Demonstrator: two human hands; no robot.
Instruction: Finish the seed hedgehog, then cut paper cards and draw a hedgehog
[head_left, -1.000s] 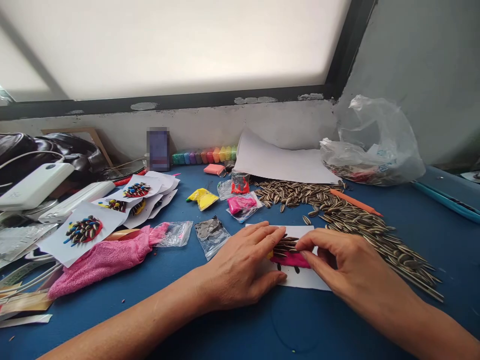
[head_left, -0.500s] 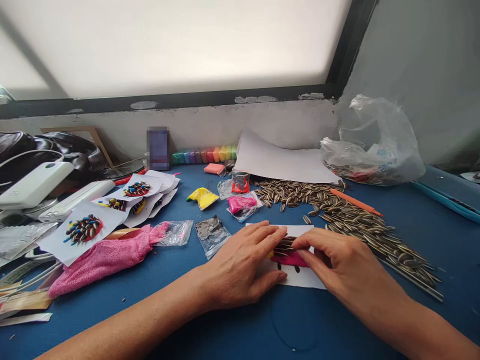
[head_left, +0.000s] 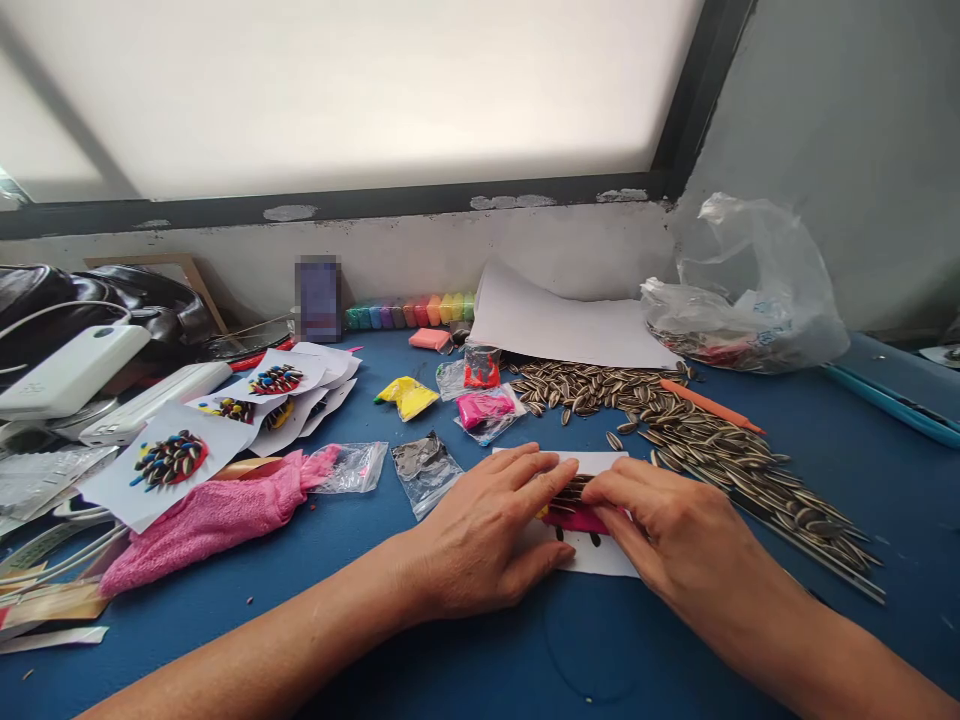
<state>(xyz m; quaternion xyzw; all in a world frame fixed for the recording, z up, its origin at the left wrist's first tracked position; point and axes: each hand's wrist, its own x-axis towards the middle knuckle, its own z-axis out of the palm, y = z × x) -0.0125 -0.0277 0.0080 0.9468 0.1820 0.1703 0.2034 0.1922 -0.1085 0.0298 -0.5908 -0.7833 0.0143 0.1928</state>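
A white paper square [head_left: 604, 562] lies on the blue table under both hands. On it is magenta clay [head_left: 576, 520] with striped sunflower seeds [head_left: 571, 491] stuck in it, a bit of yellow at its left side and two dark spots below. My left hand [head_left: 487, 535] rests on the paper's left side, fingers stretched out and thumb apart, beside the clay. From the right, my right hand [head_left: 686, 540] pinches at the right end of the seed rows; its fingertips partly hide the sunflower seed there.
Behind my right hand spreads a pile of loose sunflower seeds [head_left: 750, 465] with an orange tool [head_left: 712, 406] on it. Small bags of yellow [head_left: 409, 397], pink [head_left: 484, 408] and black clay [head_left: 420, 457] lie ahead. A pink cloth [head_left: 217, 520] and seed-covered paper pieces [head_left: 169, 460] are left.
My right fingertips have shifted slightly and closed in at the right end of the seed rows. My left hand stays in nearly the same place.
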